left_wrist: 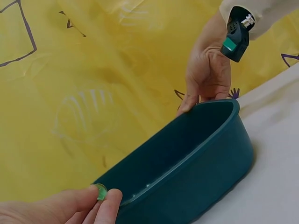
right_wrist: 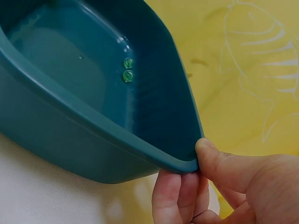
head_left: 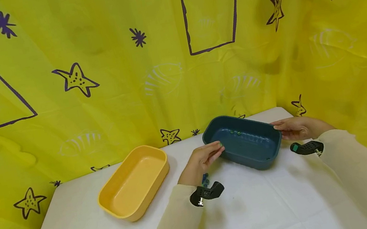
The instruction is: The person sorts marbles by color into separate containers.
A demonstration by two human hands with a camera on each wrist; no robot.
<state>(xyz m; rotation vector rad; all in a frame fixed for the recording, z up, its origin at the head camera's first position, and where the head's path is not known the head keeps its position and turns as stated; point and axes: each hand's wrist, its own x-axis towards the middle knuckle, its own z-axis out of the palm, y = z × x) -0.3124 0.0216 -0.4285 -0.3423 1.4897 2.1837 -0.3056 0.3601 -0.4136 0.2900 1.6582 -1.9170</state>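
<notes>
My left hand [head_left: 201, 159] pinches a green glass marble [left_wrist: 101, 192] between thumb and fingertips, right at the near left rim of a dark teal tub [head_left: 248, 150]. At the tub's right end, my right hand [head_left: 298, 128] grips the rim, thumb on top and fingers underneath, as the right wrist view shows. Two more green marbles [right_wrist: 128, 75] lie side by side on the tub's floor along its far wall. Close to my left wrist, several small blue round things [head_left: 205, 179] rest on the white cloth, partly hidden by the wrist.
To the left stands a yellow tub [head_left: 133, 184] of similar shape, with nothing visible inside. A white cloth [head_left: 253, 217] covers the table. Behind and at the sides hangs a yellow curtain [head_left: 122, 100] printed with stars and fish, close to the table's back edge.
</notes>
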